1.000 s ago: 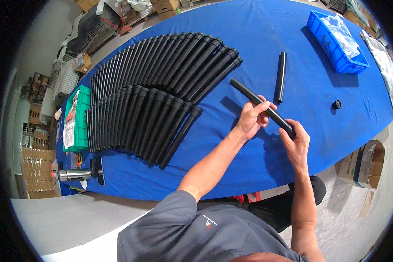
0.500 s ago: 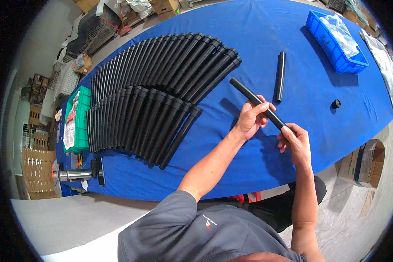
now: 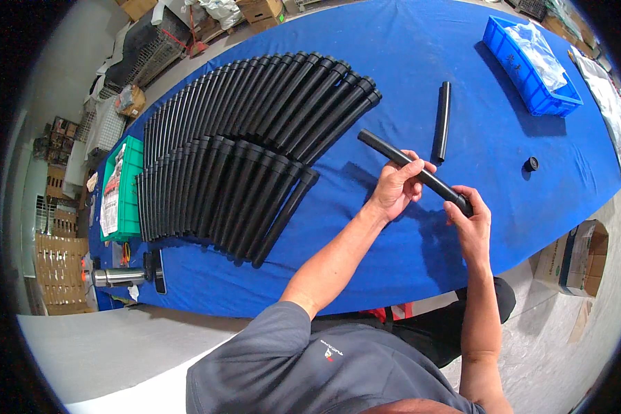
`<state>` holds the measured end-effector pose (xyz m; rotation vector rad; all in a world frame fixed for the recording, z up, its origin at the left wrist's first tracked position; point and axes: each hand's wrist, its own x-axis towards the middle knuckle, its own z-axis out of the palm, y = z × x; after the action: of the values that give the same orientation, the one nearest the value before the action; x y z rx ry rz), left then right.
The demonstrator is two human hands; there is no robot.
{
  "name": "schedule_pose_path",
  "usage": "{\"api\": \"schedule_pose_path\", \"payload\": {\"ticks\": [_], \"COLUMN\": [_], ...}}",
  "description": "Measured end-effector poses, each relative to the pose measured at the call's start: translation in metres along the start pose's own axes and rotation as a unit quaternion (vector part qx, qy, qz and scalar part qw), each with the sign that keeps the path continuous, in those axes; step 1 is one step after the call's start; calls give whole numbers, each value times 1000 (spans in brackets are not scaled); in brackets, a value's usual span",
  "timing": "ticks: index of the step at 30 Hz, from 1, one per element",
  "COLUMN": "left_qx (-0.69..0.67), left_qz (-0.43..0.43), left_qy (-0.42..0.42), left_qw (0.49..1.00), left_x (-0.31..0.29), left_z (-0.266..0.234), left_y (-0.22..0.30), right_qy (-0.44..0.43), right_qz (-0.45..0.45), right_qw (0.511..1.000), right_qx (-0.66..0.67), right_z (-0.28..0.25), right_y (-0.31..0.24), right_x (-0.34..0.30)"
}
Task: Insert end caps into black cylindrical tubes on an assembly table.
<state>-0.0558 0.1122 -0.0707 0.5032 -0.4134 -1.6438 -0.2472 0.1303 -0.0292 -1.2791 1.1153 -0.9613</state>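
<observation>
A black tube slants across the space between my hands, above the blue cloth. My left hand is wrapped round its middle, thumb on top. At the tube's lower right end, my right hand grips with thumb and fingers; a wider black end, looking like a cap, shows partly between them. Beyond my left hand lie loose black tubes side by side. A small round black cap rests on the cloth to the right.
Two fanned rows of capped black tubes cover the left half of the blue-clothed table. A blue crate with clear plastic stands far right. At the left edge are a green crate and a steel flask.
The held tube has shifted slightly down and left at its far end. My right hand has rolled its fingers further round the near end, where the wider part now shows.
</observation>
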Motion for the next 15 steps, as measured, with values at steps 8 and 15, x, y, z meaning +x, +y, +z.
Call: {"api": "schedule_pose_path", "payload": {"ticks": [8, 15], "left_qx": [2, -13], "left_qz": [3, 5], "left_qy": [-4, -15], "left_qw": [1000, 1000], "left_x": [-1, -2], "left_z": [-3, -5], "left_y": [-1, 1], "right_qy": [-28, -49], "right_qz": [93, 151], "right_qw": [994, 979], "right_qx": [53, 128], "right_z": [-3, -5], "right_y": [-1, -12], "right_x": [3, 2]}}
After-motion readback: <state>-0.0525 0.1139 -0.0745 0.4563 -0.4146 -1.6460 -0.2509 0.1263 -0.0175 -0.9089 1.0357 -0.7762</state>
